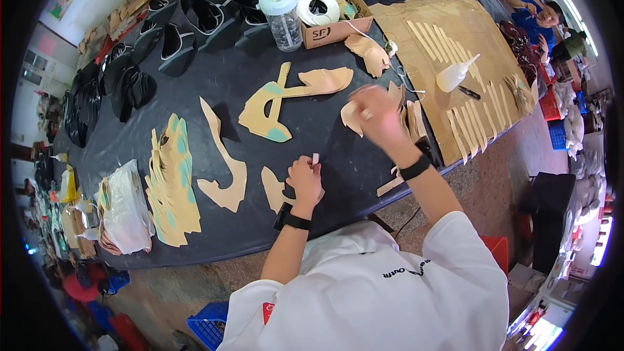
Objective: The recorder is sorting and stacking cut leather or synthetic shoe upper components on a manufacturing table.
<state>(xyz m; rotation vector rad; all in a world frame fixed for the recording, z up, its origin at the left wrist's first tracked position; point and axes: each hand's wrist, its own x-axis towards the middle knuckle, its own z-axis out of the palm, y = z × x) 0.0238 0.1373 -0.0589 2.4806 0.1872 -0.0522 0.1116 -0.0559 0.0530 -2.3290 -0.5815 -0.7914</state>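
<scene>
My left hand (304,181) is closed over the black-topped table, with a small white tip showing at its upper finger; what it holds, if anything, is hidden. Touching or just beside it is a small tan cut piece (272,187). My right hand (378,116), slightly blurred, has its fingers curled over a stack of tan pieces (414,119). A curved tan piece (350,119) shows at its left side; whether the fingers grip it I cannot tell. Beyond my hands lies a joined tan piece with green patches (260,104). Left of that is a long curved tan piece (224,164).
A fanned tan stack (174,182) and a plastic-wrapped bundle (127,205) lie left. Black shaped parts (179,49) line the back, near a lidded jug (281,19) and cardboard box (338,31). On brown cardboard (416,16) at right are tan strips and a glue bottle (454,77).
</scene>
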